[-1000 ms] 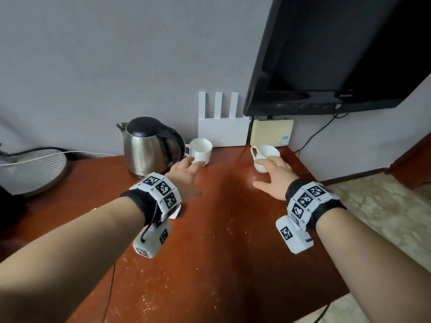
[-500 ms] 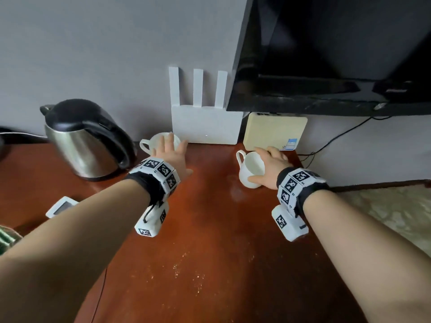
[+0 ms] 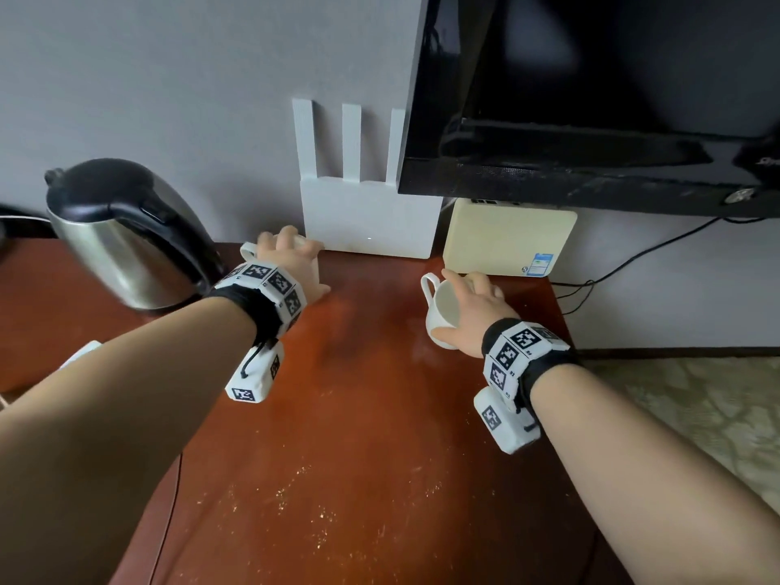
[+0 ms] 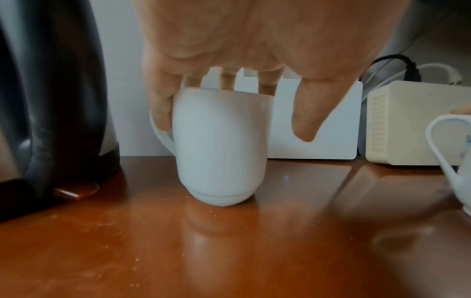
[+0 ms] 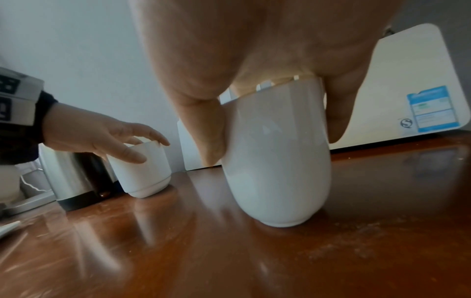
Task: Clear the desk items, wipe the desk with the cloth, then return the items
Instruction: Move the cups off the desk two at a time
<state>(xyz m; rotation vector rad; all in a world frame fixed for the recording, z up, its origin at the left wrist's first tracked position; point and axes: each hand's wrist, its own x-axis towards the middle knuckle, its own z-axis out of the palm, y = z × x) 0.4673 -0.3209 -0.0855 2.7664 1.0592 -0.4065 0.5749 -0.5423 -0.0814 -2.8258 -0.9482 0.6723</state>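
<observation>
Two white cups stand at the back of the red-brown desk [image 3: 358, 415]. My left hand [image 3: 291, 268] covers the left cup [image 4: 219, 145] from above. Its fingers curl over the rim and one lies by the handle [image 3: 248, 249], while the thumb hangs just off the right wall. My right hand [image 3: 472, 306] grips the right cup [image 3: 443, 310], thumb on the near wall and fingers over the rim. That cup is tipped to the left, its mouth showing. In the right wrist view the right cup [image 5: 277, 161] fills the middle and the left cup [image 5: 142, 177] sits beyond.
A steel kettle [image 3: 122, 242] stands close left of the left cup. Against the wall are a white router [image 3: 367, 217] and a cream box [image 3: 506, 238], with a black TV [image 3: 591, 99] above. A small white device [image 3: 80, 352] lies at the left. Crumbs [image 3: 304, 500] dot the near desk.
Both hands have reached forward from the open desk onto the cups. The right hand closed round its cup and tipped it; the left hand settled over the other cup.
</observation>
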